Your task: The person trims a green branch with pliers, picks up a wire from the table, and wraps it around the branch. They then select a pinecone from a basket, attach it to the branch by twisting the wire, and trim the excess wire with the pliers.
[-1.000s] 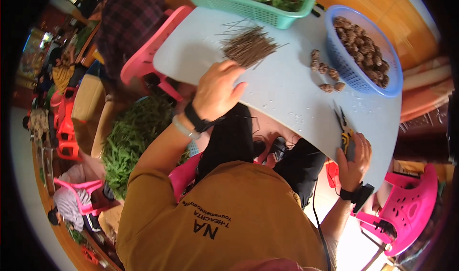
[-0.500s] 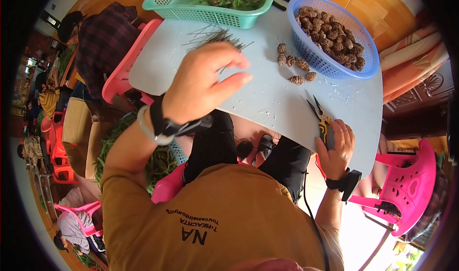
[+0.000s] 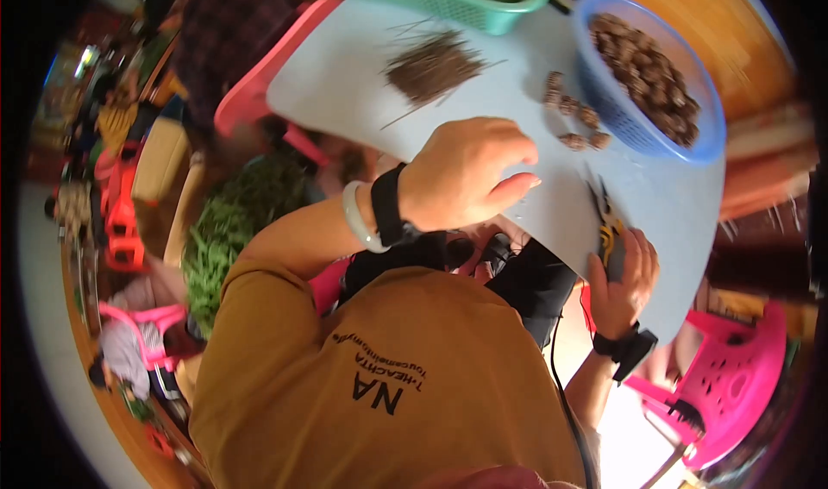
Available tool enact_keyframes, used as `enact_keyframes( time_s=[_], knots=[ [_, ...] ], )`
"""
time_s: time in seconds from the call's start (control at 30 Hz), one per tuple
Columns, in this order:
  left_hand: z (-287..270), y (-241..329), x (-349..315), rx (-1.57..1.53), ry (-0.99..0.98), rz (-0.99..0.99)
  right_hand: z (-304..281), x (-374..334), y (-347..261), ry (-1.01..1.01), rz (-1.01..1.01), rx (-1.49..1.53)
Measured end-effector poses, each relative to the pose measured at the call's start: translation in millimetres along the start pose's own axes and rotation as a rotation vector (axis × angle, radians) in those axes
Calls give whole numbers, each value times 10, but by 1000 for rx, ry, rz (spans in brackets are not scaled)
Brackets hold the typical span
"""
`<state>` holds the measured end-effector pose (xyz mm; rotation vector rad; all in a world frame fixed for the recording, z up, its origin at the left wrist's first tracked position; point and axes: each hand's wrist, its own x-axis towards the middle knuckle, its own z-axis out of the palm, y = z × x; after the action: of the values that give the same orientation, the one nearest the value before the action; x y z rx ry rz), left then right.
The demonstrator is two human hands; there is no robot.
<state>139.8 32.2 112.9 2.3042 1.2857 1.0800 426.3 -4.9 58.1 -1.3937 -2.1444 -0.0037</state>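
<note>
My left hand [image 3: 466, 177], with a black watch and a pale bangle on its wrist, hovers palm down over the pale blue table [image 3: 345, 92]. Its fingers are loosely curled and nothing shows in them. They point toward a few loose brown nuts [image 3: 573, 120] lying beside a blue basket [image 3: 707, 140] full of the same nuts. My right hand [image 3: 623, 275] rests at the table's near edge and grips yellow-handled shears [image 3: 607, 222], blades pointing away from me. A pile of thin brown stems [image 3: 431, 65] lies farther back on the table.
A green basket [image 3: 448, 4] holding greens stands at the table's far edge. Pink plastic chairs stand at the left [image 3: 259, 92] and the lower right [image 3: 733, 385]. A heap of green leaves [image 3: 228, 230] lies on the floor to my left.
My left hand has left the pile of stems, lifted, and moved right and nearer, toward the loose nuts. My right hand has kept hold of the shears at the table edge.
</note>
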Motion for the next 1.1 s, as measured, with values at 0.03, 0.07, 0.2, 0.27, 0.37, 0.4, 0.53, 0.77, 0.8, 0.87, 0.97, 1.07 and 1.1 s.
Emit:
enact_keyframes(
  time_s=[0.03, 0.07, 0.2, 0.27, 0.37, 0.4, 0.53, 0.77, 0.8, 0.87, 0.97, 1.07, 1.1],
  knots=[
    [-170, -88, -298, -20, 93, -63, 64, -45, -138, -28, -42, 28],
    [-316, -170, -578, -45, 179, -115, 90, -127, -246, -23, -6, -23],
    [-1199, -911, -1741, 104, 565, -454, 229, -407, -731, -7, 45, -118],
    [-1688, -1440, -2445, 59, 753, -759, 311, -575, -1041, -11, 32, -131],
    [-2339, -2162, -3639, 229, 666, -1053, 370, -794, -1555, -10, 33, -185],
    [-2514, -2373, -4088, 245, 687, -1076, 405, -855, -1720, -8, 41, -213],
    [-3008, -2759, -5449, 475, -54, -1410, 551, -1106, -2286, -58, 63, -180],
    [-3145, -2135, -6263, 801, 3, -1498, 776, -1282, -2999, -123, 24, -108],
    [-3216, -2032, -6365, 843, -34, -1482, 779, -1310, -3066, -137, 36, -94],
    [-3427, -1851, -6542, 999, 71, -1449, 754, -1411, -3158, -143, 37, -95],
    [-3656, -1643, -6818, 1306, 263, -1318, 656, -1588, -3223, -138, 71, -115],
    [-3804, -1392, -7220, 1090, 351, -1880, 558, -1734, -3250, -139, 59, -159],
    [-3827, -1307, -7353, 1094, 360, -1889, 526, -1769, -3255, -139, 49, -151]
  ],
)
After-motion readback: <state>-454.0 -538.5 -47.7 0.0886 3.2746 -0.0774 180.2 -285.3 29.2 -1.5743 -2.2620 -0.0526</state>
